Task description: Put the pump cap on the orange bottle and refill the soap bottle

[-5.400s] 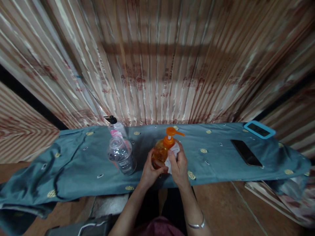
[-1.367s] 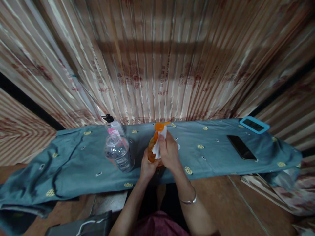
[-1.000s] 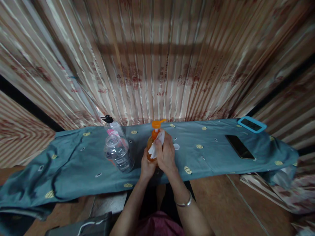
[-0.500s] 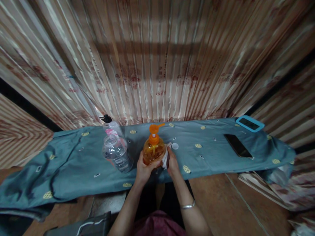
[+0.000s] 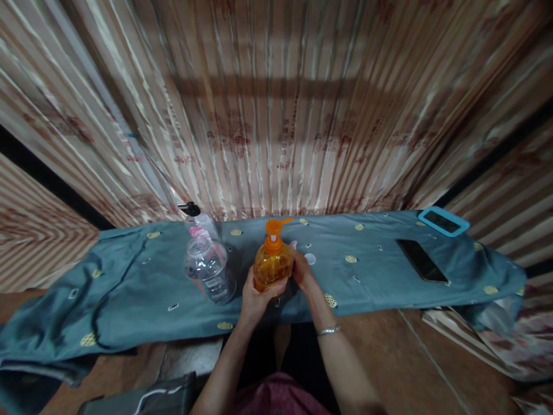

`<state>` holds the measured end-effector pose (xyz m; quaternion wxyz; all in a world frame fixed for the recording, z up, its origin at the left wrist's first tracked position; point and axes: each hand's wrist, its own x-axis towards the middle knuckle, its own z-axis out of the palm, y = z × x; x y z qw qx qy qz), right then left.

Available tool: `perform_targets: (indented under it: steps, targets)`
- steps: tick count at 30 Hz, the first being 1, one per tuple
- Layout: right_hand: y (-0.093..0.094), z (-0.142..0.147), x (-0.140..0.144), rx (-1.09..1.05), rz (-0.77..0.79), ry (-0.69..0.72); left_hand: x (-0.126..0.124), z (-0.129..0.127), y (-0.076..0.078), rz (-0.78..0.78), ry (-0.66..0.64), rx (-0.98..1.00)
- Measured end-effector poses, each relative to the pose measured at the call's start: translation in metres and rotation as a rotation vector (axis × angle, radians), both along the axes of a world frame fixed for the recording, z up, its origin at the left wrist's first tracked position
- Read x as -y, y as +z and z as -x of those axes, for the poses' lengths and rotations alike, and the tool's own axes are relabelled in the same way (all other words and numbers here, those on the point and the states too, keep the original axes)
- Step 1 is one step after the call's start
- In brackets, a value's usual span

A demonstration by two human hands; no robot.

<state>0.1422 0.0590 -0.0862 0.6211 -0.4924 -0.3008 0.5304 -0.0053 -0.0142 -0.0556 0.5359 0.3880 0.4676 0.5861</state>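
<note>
An amber pump bottle [image 5: 273, 266] with an orange pump head stands upright over the near middle of the cloth-covered table. My left hand [image 5: 258, 297] is wrapped round its lower left side and front. At the bottle's right side, my right hand [image 5: 301, 270] presses with curled fingers. A pale scrap of white cloth [image 5: 294, 245] shows above those fingers; the rest of it is hidden behind the hand. To the left, a clear wide-mouthed plastic bottle [image 5: 211, 274] stands in front of a clear pump bottle [image 5: 201, 222] with a black head and pink label.
A clear round lid [image 5: 310, 259] lies just right of my right hand. Farther right are a black phone [image 5: 421, 261] and a blue-framed device [image 5: 444, 221]. The table carries a teal patterned cloth [image 5: 142, 294]. A striped curtain [image 5: 280, 127] hangs behind it.
My right hand has moved slightly up along the bottle's right side, and the white cloth is now mostly hidden. My left hand keeps its hold. The whole view has shifted slightly.
</note>
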Motion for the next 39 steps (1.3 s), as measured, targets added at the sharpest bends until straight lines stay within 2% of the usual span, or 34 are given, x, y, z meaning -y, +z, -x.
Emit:
perform_targets:
  steps: [4,11,15,18,22,24,27,32,35,39]
  targets:
    - [-0.012,-0.002,0.000,0.121,0.070,0.039,-0.001,0.000,-0.001,0.002,-0.026,0.010]
    - [0.008,0.008,-0.009,0.166,-0.031,0.193,0.004,0.003,0.001,-0.014,0.000,0.010]
    - [0.006,0.012,-0.008,0.195,-0.025,0.257,0.017,0.016,-0.001,0.005,-0.050,0.008]
    - [-0.004,0.004,0.008,0.294,-0.020,0.222,0.026,0.024,-0.002,0.028,-0.068,0.024]
    - [-0.012,-0.017,0.044,0.466,-0.070,0.107,0.026,0.024,-0.001,0.033,-0.066,0.042]
    - [-0.008,-0.027,0.060,0.498,-0.124,0.093,0.021,0.020,0.002,0.030,-0.068,0.044]
    - [0.006,-0.036,0.073,0.454,-0.248,0.206,0.007,0.011,0.010,-0.020,-0.056,0.027]
    - [0.027,-0.035,0.059,0.425,-0.450,0.430,-0.031,0.001,0.022,-0.130,-0.045,-0.115]
    - [0.025,-0.028,0.040,0.477,-0.456,0.449,-0.055,-0.002,0.020,-0.138,-0.047,-0.153]
    - [0.013,-0.017,0.025,0.514,-0.392,0.423,-0.069,-0.002,0.005,-0.119,-0.052,-0.116]
